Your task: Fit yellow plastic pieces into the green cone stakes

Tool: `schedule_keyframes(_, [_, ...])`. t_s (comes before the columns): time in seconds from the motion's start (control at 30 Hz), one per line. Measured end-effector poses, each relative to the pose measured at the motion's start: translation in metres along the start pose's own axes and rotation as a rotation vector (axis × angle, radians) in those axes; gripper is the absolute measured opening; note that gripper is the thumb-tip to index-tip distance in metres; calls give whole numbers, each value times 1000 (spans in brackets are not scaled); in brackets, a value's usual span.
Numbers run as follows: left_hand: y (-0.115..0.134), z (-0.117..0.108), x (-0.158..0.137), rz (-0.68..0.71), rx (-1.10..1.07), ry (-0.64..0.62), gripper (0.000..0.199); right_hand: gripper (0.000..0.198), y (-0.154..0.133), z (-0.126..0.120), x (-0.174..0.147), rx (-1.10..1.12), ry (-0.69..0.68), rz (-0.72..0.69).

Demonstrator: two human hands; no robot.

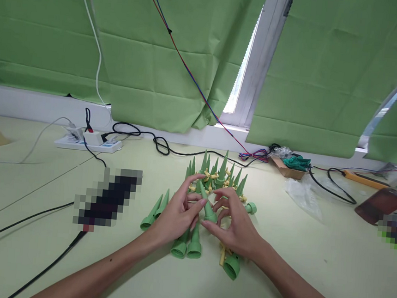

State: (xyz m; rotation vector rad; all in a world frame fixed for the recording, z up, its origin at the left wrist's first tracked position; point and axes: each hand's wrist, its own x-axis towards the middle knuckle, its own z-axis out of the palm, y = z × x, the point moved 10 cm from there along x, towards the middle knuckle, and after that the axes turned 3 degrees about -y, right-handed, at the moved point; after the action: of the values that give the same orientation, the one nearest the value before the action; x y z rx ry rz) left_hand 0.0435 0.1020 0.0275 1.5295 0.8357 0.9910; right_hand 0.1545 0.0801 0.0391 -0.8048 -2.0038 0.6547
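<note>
Between my hands is a green cone-shaped watering spike (209, 209), tilted, its narrow tip up and to the left. My left hand (180, 212) pinches near its tapered part with thumb and fingers. The fingers of my right hand (236, 225) curl around its wide collar end. Behind them stand several green spikes (222, 172) with small yellow valve pieces (213, 175) among them. Several more spikes (194, 246) lie below and left of my hands. Under my right hand are another spike (232, 266) and a yellow valve piece (222, 256), both partly covered.
A pixelated dark device (110, 199) with a cable lies on the left. A white power strip (87, 144) sits near the back wall. At the back right are a small cardboard box (289, 170), a clear plastic bag (303, 197) and a dark red object (383, 205).
</note>
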Motion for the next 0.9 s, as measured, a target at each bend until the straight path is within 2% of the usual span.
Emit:
schedule_keyframes(0.2, [-6,-1,0,-16,26,7,58,60,3,3,0,-12,-12,13])
schedule_keyframes(0.5, [-5,-1,1,-7,202,20,39,60,3,6,-1,-53,-34,19])
schedule_keyframes(0.7, [-4,3,3,-9,97,-45,30,59,1,6,0,-64,-50,48])
schedule_keyframes(0.9, [-6,7,4,-31,-49,-101,24,56,-3,7,-1,24,-69,65])
